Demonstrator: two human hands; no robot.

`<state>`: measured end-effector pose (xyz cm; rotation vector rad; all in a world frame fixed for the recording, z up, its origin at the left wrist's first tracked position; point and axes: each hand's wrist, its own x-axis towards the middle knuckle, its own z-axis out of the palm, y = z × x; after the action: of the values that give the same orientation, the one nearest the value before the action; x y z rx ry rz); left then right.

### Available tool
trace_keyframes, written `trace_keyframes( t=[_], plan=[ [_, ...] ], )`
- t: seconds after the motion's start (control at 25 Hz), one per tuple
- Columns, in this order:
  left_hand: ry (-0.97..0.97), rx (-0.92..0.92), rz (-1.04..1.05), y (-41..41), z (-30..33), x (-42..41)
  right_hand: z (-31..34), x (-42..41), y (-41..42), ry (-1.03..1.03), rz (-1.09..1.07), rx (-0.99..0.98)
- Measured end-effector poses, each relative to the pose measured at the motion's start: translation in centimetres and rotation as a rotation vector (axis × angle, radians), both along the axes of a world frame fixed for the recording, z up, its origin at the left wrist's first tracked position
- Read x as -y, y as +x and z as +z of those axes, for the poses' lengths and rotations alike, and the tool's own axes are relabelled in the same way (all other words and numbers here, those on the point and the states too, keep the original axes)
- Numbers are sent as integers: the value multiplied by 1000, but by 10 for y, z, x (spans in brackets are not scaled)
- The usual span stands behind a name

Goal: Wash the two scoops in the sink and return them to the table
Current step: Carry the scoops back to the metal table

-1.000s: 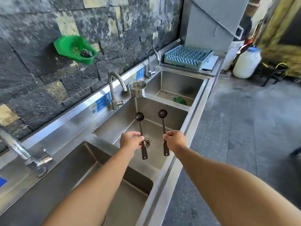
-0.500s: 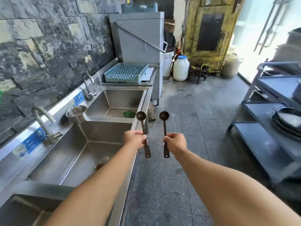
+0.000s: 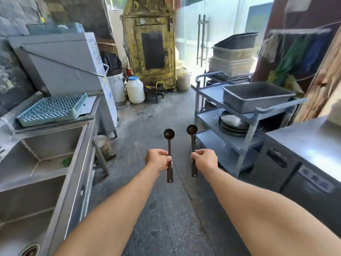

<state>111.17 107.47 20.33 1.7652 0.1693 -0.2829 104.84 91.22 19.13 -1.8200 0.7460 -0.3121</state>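
Head cam: we hold both arms out straight over the floor, betw. sink (image 3: 77, 145) on our left and steel table (image 3: 304, 143) on our right. Left hand (image 3: 158, 159) fisted round left scoop (image 3: 169, 143), right hand (image 3: 204, 159) round right scoop (image 3: 192, 137); both upright, bowls up, apart. Mid-handles hidden by fingers. Sink's near end cut off by frame; edges blurred.

Two dark scoops, one (image 3: 169, 145) left of centre and one (image 3: 192, 139) just right of it, are each held by one of two hands (image 3: 158, 159) (image 3: 204, 158). Two sink basins (image 3: 46, 145) (image 3: 27, 209) lie at left, one blue rack (image 3: 52, 109) above them, one white jug (image 3: 135, 90) at upper centre, and one grey cart (image 3: 245, 117) at right.
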Motion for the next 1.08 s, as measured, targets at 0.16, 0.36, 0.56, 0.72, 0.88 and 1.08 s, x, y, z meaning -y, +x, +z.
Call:
trace_keyframes(
  t=[0.16, 0.36, 0.56, 0.72, 0.88, 1.08],
  plan=[
    [20, 2, -107, -14, -1, 98, 0, 82, -35, -23, -121, -12],
    [37, 18, -313, -43, -4, 217, -3, 169, -80, 3, -333, -2],
    [84, 28, -511, -69, -9, 313, -15, 238, -134, -14, -561, -40],
    [57, 16, -677, -86, -16, 380, -23, 290, -173, -20, -721, -93],
    [37, 30, -851, -106, -18, 441, -19, 330, -202, -25, -888, -69],
    [3, 7, -1034, -126, -15, 500, -15, 357, -242, -22, -1036, -68]
  ],
)
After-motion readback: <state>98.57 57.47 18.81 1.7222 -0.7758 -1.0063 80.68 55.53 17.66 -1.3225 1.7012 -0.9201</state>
